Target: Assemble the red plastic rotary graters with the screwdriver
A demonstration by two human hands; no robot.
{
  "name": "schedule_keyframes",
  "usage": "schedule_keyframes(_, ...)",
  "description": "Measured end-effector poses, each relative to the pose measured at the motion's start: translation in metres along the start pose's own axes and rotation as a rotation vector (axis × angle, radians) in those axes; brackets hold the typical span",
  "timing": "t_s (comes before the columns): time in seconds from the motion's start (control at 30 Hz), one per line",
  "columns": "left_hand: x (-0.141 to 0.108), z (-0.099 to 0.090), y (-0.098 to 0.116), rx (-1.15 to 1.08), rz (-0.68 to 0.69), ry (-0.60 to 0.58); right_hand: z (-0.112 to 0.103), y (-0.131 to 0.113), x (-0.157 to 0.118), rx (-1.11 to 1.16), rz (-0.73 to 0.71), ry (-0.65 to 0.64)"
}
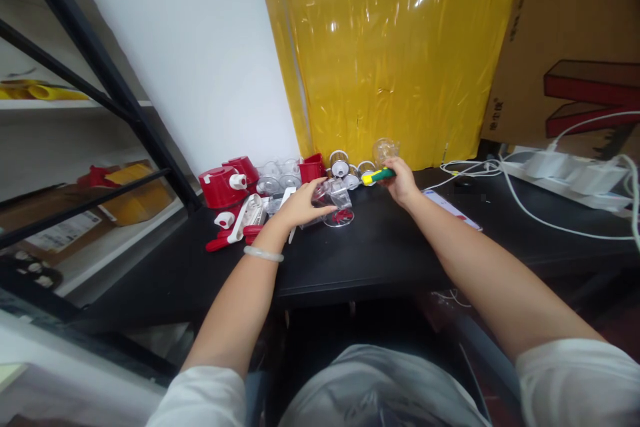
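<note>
My right hand (401,183) grips a green-and-yellow screwdriver (379,176), whose yellow end points left; its shaft and tip are too small to make out. Just behind that hand is a round clear plastic cup (385,149). My left hand (301,205), with a pale bracelet at the wrist, has thumb and fingers around a clear plastic part (339,192). Below it, a round clear container (339,217) with red pieces inside rests on the black table. Silver-and-white drums (339,163) lie between the hands, towards the back.
Red housings (219,187), a white handle-like part (245,219) and clear cups (273,177) crowd the left. A phone-like slab (453,209) lies right, near white cables and a power strip (570,180). Yellow-wrapped panel (390,53) and cardboard box (570,47) stand behind.
</note>
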State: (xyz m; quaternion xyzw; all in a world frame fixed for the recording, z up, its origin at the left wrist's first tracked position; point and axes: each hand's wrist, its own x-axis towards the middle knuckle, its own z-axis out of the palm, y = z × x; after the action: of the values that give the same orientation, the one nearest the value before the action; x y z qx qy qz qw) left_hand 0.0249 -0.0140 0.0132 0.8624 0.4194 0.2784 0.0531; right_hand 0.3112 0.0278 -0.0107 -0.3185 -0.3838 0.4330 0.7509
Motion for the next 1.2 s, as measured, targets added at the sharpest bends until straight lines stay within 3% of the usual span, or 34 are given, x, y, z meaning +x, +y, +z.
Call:
schedule_keyframes(0.2, -0.001, -0.001, 0.0, -0.009, -0.006, -0.003, -0.006, 0.005, 0.007, -0.2, -0.01, 0.027)
schedule_keyframes(0.53, 0.0, 0.0, -0.001, -0.006, 0.014, 0.001, 0.004, -0.001, -0.002, 0.08, 0.02, -0.009)
schedule_keyframes(0.8, -0.001, -0.001, 0.003, 0.002, 0.011, -0.006, -0.004, 0.004, 0.004, -0.219, 0.028, 0.059)
schedule_keyframes(1.07, -0.001, 0.0, 0.001, -0.002, -0.004, -0.009, 0.004, 0.0, -0.001, 0.035, 0.008, 0.008)
schedule_keyframes(1.2, -0.001, 0.0, 0.0, -0.006, 0.007, -0.008, 0.001, 0.004, 0.002, -0.017, -0.044, 0.01)
